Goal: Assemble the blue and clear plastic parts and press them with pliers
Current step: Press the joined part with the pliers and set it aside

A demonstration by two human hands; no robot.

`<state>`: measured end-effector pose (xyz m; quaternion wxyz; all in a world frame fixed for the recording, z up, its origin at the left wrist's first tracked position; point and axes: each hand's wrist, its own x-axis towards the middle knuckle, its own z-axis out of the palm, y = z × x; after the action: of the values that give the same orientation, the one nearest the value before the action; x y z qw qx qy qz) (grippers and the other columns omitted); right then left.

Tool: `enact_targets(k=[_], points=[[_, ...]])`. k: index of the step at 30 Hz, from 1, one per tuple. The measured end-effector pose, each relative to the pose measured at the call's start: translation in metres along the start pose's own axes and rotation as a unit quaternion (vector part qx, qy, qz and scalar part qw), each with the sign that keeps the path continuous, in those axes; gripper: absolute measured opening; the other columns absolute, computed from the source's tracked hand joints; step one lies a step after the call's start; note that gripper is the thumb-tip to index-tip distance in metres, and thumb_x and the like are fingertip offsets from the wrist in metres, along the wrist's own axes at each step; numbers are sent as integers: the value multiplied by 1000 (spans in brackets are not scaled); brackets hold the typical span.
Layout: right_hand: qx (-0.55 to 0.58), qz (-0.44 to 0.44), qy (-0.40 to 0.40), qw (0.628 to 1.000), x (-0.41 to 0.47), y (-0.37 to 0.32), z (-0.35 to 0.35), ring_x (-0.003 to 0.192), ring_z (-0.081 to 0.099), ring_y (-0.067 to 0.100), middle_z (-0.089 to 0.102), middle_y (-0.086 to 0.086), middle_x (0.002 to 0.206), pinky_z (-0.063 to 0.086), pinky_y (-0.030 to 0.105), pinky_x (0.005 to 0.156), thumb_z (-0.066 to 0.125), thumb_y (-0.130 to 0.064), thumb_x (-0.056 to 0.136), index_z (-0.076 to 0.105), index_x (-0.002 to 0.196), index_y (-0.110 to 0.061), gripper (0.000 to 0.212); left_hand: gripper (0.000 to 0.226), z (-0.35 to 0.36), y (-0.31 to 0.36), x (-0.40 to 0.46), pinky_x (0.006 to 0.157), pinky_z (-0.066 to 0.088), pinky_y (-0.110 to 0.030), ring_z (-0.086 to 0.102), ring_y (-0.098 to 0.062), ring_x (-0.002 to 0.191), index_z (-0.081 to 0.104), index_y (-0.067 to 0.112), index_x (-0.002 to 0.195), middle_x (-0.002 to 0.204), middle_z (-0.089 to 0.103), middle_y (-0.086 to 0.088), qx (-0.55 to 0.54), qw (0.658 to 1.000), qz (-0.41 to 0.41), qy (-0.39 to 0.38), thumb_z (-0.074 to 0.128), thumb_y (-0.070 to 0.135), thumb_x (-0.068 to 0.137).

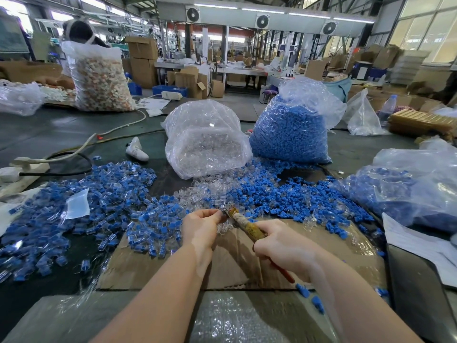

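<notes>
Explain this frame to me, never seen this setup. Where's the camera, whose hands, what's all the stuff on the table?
There is no machine here. It is one picture from a wide-angle camera worn on a person's head, looking forward and down, so the two bare arms coming in from the bottom are the wearer's own.

The right hand grips a pair of pliers by the handles. The left hand pinches something small at the plier tips; it is too small to make out.

The hands work over a flattened cardboard sheet. To the left lies a heap of joined blue-and-clear pieces. Ahead, loose clear parts and loose blue parts spill from two plastic sacks: a clear-parts bag and a blue-parts bag. Behind is a factory hall with cartons.
</notes>
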<state>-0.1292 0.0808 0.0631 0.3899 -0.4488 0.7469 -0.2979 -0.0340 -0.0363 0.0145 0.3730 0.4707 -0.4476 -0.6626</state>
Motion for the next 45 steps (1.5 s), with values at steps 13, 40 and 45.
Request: enact_targets(k=[13,40,45], points=[[-27,-2,166,986,18,23,3,90,53,16,49,2,118,47,29,73,57,1,73,39,142,-16,73,4,-16,0,7,65,49,-28,60,-12,68,65,15,83,75,67,0,128,984,118,43,65,13,86],[-366,122,322,865,29,65,-12,126,38,28,42,9,136,32,40,102,47,-56,90,36,138,-24,60,29,-57,-7,23,85,30,-32,45,-14,97,62,33,117,102,54,9,587,735,296,167,47,42,94],[-389,136,311,856,30,68,-11,131,35,29,38,11,143,29,42,106,38,-59,92,26,144,-25,64,29,-54,-7,18,85,28,-33,45,-14,99,64,30,113,104,55,8,564,749,303,172,47,42,93]])
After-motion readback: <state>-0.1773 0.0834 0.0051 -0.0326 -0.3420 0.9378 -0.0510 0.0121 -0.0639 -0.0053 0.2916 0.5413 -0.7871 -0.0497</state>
